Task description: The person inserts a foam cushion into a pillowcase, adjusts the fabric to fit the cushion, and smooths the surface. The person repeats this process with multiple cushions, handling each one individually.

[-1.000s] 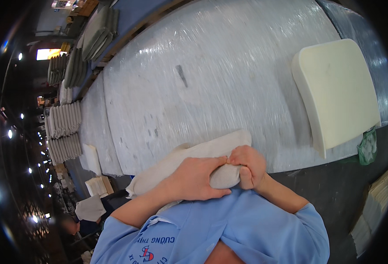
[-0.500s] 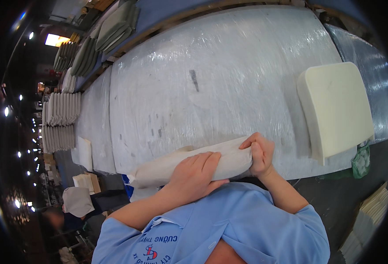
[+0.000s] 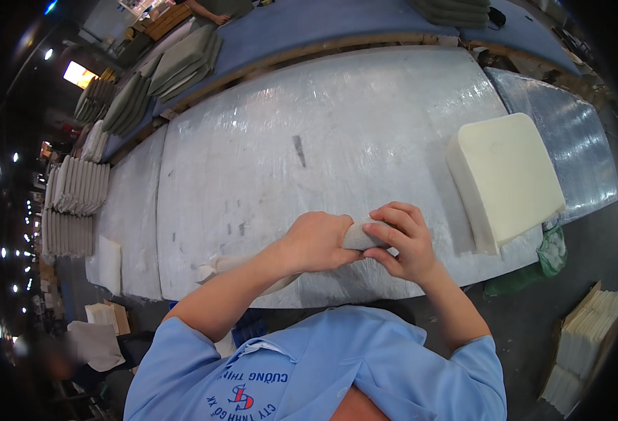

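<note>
A light grey fabric-covered cushion (image 3: 359,237) is held up on edge at the near side of the plastic-wrapped table (image 3: 309,175). My left hand (image 3: 317,242) is closed round it close to its right end. The fingers and thumb of my right hand (image 3: 406,242) pinch that end, at the corner. My left hand and forearm hide much of the cushion; its other end shows beyond the left forearm. A thick cream foam pad (image 3: 509,172) lies on the table to the right, apart from both hands.
Across the far side runs a blue-topped bench (image 3: 323,24) with stacked grey-green cushions (image 3: 186,63). More cushions (image 3: 77,186) are piled at the left. Flat cream sheets (image 3: 582,344) stand at the lower right, a green bag (image 3: 551,249) by the table edge. A co-worker (image 3: 91,351) is at lower left.
My left hand has slid right along the cushion to its right end. My right hand has changed from a fist-like grip to a pinch at the corner. The cushion has tilted more edge-on.
</note>
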`<state>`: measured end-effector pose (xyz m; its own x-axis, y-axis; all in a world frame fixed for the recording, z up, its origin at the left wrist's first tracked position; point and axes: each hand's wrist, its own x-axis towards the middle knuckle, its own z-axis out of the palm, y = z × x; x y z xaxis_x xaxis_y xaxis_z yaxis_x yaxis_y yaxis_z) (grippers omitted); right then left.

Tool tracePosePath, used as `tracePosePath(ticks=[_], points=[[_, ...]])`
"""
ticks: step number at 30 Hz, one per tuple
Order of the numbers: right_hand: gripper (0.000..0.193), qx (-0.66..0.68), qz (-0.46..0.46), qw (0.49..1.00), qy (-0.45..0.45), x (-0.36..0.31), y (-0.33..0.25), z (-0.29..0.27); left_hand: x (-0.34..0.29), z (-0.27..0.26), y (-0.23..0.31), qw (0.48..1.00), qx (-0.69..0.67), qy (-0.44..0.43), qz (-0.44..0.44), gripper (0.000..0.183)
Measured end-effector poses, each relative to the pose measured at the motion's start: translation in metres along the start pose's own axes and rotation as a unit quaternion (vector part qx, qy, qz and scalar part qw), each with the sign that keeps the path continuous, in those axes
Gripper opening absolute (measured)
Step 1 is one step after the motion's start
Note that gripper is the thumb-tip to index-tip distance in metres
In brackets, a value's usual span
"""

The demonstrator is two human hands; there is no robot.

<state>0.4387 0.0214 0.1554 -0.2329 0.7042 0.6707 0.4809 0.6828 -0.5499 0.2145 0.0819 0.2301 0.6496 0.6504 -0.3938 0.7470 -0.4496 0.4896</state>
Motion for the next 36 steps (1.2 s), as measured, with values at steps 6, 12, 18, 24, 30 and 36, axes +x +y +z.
tracePosePath(ticks=[6,12,18,24,30,36], points=[[0.041,0.036,0.033,0.999,-0.022,0.001,-0.003,-0.002,-0.003,0.003,-0.002,1.000,0.004,-0.008,0.013,0.051],[0.030,0.045,0.035,0.998,-0.014,0.002,-0.003,0.003,-0.002,0.007,-0.003,1.000,0.020,-0.010,0.017,0.052],[0.025,0.052,0.036,0.998,-0.017,0.000,-0.004,0.003,-0.006,0.002,-0.003,0.999,-0.017,-0.035,0.026,0.063],[0.025,0.047,0.028,0.998,-0.008,-0.002,-0.010,0.002,-0.028,0.024,0.001,0.949,-0.003,0.236,0.210,0.057],[0.023,0.063,0.046,0.997,-0.020,-0.007,-0.009,-0.004,-0.030,0.034,0.015,0.959,0.089,0.204,0.177,0.043],[0.021,0.079,0.062,0.993,-0.064,0.003,-0.010,-0.012,-0.028,0.029,0.014,0.975,-0.016,0.162,0.148,0.037]])
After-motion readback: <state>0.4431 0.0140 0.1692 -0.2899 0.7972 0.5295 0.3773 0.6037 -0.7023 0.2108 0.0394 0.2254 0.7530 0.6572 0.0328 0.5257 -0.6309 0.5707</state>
